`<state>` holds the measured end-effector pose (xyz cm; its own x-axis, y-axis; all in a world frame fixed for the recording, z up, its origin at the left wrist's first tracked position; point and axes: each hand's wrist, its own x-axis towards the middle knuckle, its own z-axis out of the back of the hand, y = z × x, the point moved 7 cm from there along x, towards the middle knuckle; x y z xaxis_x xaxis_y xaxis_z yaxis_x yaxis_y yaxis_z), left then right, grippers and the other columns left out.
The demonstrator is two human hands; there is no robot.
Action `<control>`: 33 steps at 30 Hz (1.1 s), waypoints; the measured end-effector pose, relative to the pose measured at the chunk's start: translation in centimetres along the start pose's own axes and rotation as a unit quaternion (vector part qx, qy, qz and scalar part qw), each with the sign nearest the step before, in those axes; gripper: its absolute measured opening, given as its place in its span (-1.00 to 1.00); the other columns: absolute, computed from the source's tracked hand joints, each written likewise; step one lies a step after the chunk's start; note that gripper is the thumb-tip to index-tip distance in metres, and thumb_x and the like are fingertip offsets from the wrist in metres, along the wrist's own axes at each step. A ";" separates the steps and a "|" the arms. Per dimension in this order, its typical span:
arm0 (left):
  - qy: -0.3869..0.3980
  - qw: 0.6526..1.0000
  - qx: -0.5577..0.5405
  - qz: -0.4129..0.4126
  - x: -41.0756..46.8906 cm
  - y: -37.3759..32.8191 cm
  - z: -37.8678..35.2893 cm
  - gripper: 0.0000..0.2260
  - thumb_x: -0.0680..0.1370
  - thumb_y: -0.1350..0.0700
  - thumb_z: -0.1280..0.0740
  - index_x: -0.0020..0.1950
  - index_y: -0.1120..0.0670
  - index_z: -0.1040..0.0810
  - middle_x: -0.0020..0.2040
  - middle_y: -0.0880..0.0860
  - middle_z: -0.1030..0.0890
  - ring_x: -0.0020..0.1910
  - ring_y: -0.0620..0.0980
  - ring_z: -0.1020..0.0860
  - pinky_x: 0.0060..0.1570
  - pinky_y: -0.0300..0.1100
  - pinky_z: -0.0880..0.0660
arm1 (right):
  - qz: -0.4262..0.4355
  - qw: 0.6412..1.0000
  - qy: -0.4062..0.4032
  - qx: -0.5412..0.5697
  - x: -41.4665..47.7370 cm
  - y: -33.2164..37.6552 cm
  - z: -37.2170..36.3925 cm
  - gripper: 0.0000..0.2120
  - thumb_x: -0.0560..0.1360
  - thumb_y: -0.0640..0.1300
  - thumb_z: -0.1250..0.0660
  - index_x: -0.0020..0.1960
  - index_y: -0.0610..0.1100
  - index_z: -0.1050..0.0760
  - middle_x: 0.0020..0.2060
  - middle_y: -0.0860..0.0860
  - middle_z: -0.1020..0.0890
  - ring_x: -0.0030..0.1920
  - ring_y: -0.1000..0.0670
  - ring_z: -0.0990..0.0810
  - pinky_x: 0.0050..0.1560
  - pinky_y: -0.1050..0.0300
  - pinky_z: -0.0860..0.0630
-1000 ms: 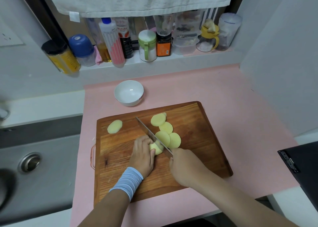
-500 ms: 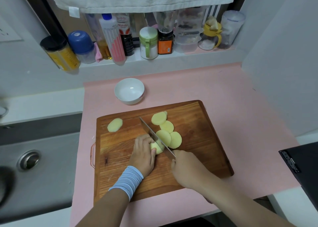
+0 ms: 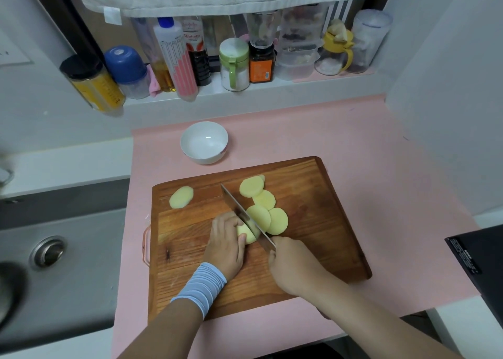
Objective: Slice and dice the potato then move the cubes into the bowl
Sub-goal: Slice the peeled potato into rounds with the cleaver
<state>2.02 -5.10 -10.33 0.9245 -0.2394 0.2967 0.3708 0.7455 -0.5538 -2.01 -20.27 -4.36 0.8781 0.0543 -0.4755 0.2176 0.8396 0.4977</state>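
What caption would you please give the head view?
Left hand steadies potato as right hand slices it with knife on board.

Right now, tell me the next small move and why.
Probably press the knife down through the potato stub the left hand holds: the right hand has the blade on it, and the slices beside it are not diced yet.

Print on the red-labelled bottle (image 3: 195,47), orange jar (image 3: 260,71) and black box (image 3: 468,258) is unreadably blurred.
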 end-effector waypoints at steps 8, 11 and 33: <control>-0.002 1.000 -0.004 -0.005 0.0 -0.1 0.1 -0.81 0.58 0.06 -0.13 0.16 0.09 -0.33 0.19 0.10 -0.39 0.16 0.06 -0.36 0.23 -0.14 -0.29 | -0.003 1.000 0.000 0.013 0.6 -0.4 -0.7 -0.87 0.64 -0.10 -0.17 -0.06 -0.01 -0.46 -0.18 0.03 -0.62 -0.13 -0.04 -0.64 -0.11 0.07 -0.57; -0.002 1.000 -0.006 -0.001 0.0 0.0 0.0 -0.81 0.59 0.06 -0.13 0.16 0.09 -0.33 0.18 0.11 -0.40 0.15 0.08 -0.37 0.21 -0.10 -0.34 | -0.004 1.000 -0.003 0.019 1.7 -0.2 -1.1 -0.86 0.64 -0.10 -0.17 0.01 -0.05 -0.50 -0.10 -0.03 -0.66 -0.05 -0.09 -0.65 -0.04 0.04 -0.58; -0.041 0.995 0.004 -0.087 -1.2 -0.7 1.5 -0.79 0.55 0.10 -0.30 0.16 0.11 -0.44 0.14 0.08 -0.47 0.13 0.12 -0.47 0.26 -0.13 -0.36 | 0.047 0.994 -0.090 -0.046 -1.2 2.0 1.2 -0.76 0.66 -0.03 -0.11 0.21 0.06 -0.50 -0.08 0.00 -0.66 -0.02 -0.10 -0.62 -0.15 0.08 -0.41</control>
<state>0.56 -4.41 -9.16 0.8360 -0.3142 0.4498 0.5235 0.7022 -0.4825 -2.16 -19.33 -1.90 0.9566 0.0444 -0.2881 0.0981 0.8817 0.4615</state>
